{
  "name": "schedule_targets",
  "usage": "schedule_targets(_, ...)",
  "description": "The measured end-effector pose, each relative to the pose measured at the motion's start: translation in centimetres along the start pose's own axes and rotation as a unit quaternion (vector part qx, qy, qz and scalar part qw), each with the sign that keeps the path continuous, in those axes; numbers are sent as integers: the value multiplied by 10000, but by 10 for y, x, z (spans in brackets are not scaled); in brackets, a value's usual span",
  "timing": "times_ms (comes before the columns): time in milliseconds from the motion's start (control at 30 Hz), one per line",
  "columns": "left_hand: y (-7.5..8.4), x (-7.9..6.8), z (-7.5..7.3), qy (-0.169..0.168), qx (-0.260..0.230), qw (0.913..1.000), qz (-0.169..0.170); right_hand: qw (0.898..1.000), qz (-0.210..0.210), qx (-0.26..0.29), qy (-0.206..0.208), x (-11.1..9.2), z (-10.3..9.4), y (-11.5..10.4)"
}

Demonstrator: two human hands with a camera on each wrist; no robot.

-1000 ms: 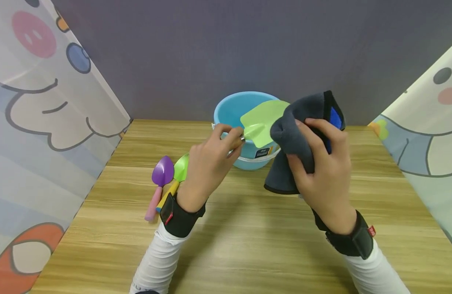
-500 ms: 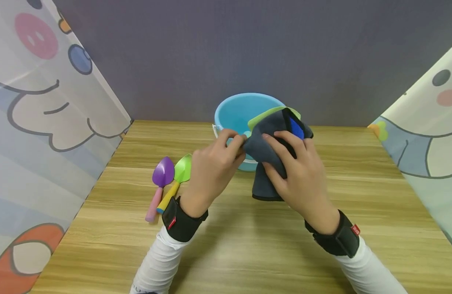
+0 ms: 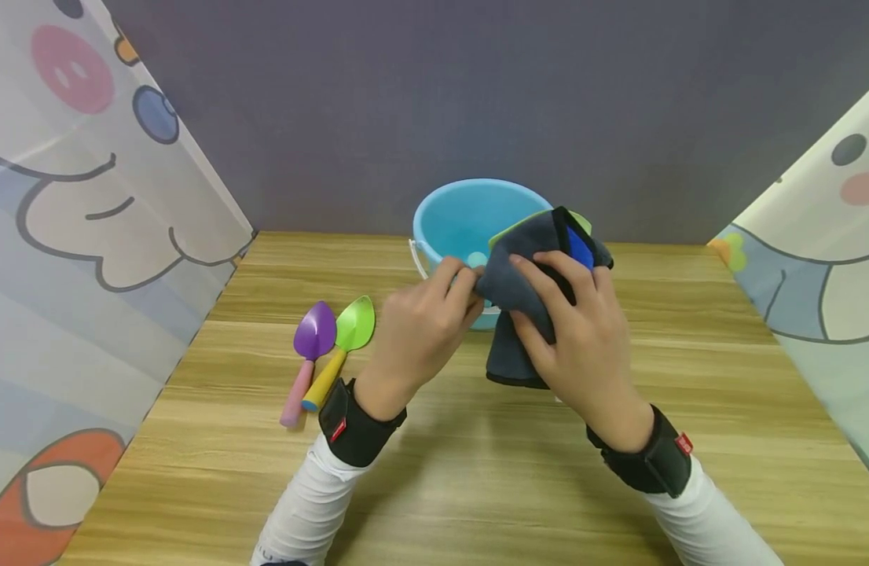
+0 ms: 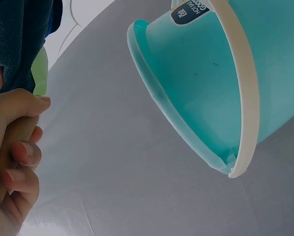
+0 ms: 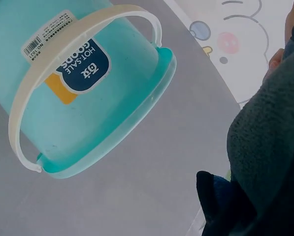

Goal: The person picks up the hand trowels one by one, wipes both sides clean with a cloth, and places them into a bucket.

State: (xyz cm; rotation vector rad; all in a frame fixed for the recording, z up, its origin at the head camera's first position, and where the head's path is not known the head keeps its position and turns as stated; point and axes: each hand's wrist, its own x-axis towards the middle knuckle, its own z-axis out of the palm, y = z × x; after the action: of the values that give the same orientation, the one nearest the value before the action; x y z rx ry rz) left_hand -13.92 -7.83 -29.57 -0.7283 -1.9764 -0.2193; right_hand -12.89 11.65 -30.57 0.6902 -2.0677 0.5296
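My left hand (image 3: 423, 326) grips the tan handle (image 4: 19, 135) of a toy trowel with a light green blade (image 4: 40, 73). Around that blade, my right hand (image 3: 583, 338) holds a dark grey cloth (image 3: 522, 271) with black edging and a blue patch. Only slivers of the blade show past the cloth in the head view. In the right wrist view the cloth (image 5: 270, 142) covers most of the right hand. Both hands are in front of a light blue bucket (image 3: 434, 208), overlapping its front right side in the head view.
On the wooden table (image 3: 434, 487), a purple trowel (image 3: 314, 330) with a pink handle lies left of the hands, beside a green trowel (image 3: 355, 322) with a yellow handle. The bucket's white handle (image 4: 247, 83) hangs down. A grey wall (image 3: 406, 102) stands behind it.
The right hand has brought the cloth leftward onto the green blade, which was mostly uncovered a second ago. Both hands have since shifted slightly right.
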Motion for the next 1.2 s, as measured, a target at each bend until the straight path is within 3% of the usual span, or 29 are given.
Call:
schedule_targets(400,-1,0,2,-3,302,9991,289,9991,348,237,-56,0,3,-2)
schedule_targets(900,1,1,1,79,294,9992,270,9972,697,276,33,-2,4,0)
schedule_targets(1200,0,1,1,258,285,9989,282,9973,699,164,129,0,3,7)
